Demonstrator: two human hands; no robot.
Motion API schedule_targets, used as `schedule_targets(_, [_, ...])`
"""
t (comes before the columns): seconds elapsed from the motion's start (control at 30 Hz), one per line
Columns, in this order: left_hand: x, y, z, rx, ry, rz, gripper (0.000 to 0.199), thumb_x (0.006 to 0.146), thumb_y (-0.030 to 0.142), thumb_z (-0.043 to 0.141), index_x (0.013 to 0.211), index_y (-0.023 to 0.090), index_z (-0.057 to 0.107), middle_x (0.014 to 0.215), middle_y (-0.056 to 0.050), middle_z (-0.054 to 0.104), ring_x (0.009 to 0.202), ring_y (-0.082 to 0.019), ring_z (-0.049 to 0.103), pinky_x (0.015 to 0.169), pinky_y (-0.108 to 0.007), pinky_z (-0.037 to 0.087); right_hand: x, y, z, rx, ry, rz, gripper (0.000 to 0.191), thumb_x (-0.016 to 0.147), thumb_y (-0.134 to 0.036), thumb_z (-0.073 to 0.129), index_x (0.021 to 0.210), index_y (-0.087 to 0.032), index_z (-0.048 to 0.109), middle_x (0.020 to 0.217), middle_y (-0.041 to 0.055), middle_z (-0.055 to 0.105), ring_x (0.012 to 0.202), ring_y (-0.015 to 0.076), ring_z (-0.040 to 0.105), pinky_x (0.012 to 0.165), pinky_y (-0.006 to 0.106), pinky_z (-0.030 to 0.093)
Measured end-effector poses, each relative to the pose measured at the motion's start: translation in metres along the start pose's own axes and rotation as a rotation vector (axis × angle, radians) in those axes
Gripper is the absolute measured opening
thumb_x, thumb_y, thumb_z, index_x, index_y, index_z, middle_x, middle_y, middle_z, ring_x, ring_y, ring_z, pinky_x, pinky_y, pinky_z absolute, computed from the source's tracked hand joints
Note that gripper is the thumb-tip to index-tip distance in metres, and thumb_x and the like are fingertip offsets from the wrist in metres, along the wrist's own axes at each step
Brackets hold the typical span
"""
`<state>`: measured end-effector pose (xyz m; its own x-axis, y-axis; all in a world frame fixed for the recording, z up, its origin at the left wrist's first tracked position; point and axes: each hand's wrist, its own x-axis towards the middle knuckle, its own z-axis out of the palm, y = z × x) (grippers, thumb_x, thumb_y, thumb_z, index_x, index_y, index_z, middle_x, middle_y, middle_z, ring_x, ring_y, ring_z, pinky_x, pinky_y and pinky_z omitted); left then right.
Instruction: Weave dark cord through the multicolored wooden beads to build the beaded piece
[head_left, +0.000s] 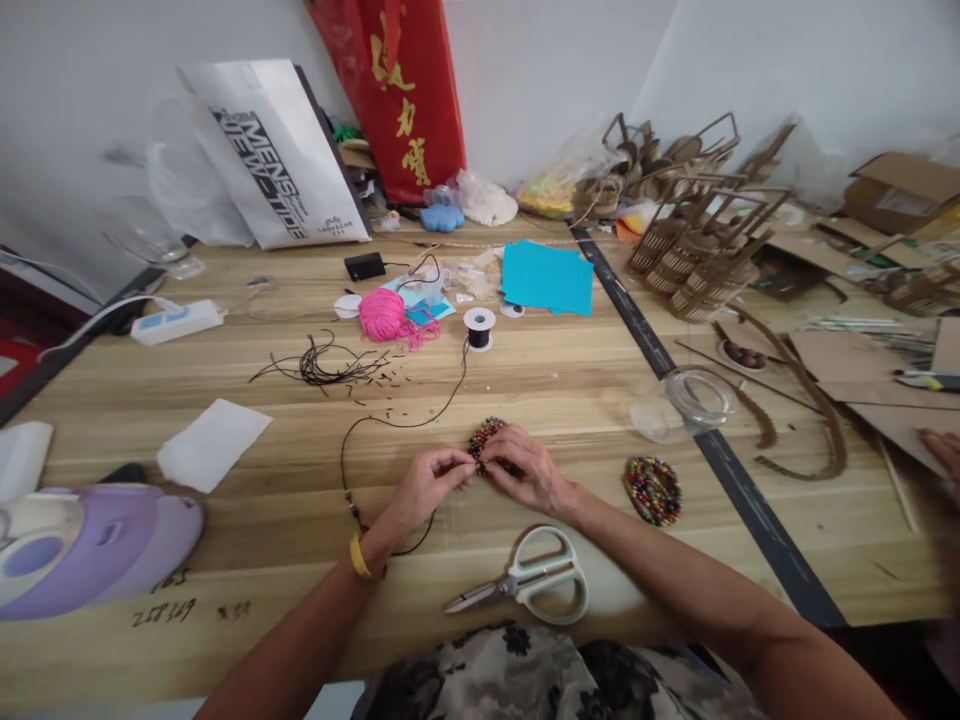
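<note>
A bundle of multicoloured beads (487,432) is between my hands at the middle of the wooden table. My left hand (436,482) pinches at the near left edge of the beads, and my right hand (527,468) holds them from the right, its fingers closed. The fingertips of both hands nearly meet. Black cord (375,420) runs from a spool (479,329) and loops left of my left hand. White-handled scissors (551,575) lie near the table's front edge. A second coil of beads (654,491) rests to the right.
Pink yarn (382,315), black cord pieces (322,365) and blue sheets (547,277) lie farther back. A purple appliance (112,545) stands left. Clear tubing (701,398), woven baskets (697,255) and cardboard (862,370) are right. Another person's hand (941,450) shows at the right edge.
</note>
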<state>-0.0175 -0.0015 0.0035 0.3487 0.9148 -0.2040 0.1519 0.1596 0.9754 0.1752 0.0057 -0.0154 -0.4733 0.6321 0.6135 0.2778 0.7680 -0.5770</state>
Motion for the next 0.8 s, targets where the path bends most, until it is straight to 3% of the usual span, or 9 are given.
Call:
schedule_targets(0.23, [-0.0018,-0.0020,0.0007,0.082,-0.011,0.047,0.017,0.076,0.030,0.061,0.072,0.013,0.065,0.059,0.000,0.059,0.058,-0.012,0.052,0.058,-0.023,0.041,-0.0010,-0.0009,-0.0009,-0.024,-0.022,-0.020,0.017,0.087,-0.016,0.055,0.103,-0.018,0.061,0.092,0.0094,0.062,0.087,0.0195,0.056,0.077,0.037,0.050])
schedule_targets(0.6, [-0.0047,0.0065,0.0033,0.131,-0.025,0.036,0.019,0.076,0.030,0.059,0.069,0.013,0.062,0.060,0.000,0.056,0.059,-0.012,0.049,0.058,-0.022,0.038,-0.0023,-0.0004,-0.0004,-0.059,-0.050,-0.044,0.008,0.089,-0.017,0.054,0.094,-0.017,0.060,0.087,0.0077,0.061,0.085,0.0186,0.055,0.078,0.036,0.048])
schedule_targets(0.8, [-0.0049,0.0014,0.0037,0.113,-0.017,0.046,0.017,0.075,0.029,0.062,0.079,0.013,0.066,0.067,-0.001,0.060,0.063,-0.013,0.050,0.059,-0.023,0.039,-0.0022,-0.0008,0.0005,-0.065,-0.057,-0.041,0.005,0.089,-0.018,0.052,0.092,-0.018,0.056,0.084,0.0072,0.061,0.082,0.0186,0.054,0.076,0.035,0.047])
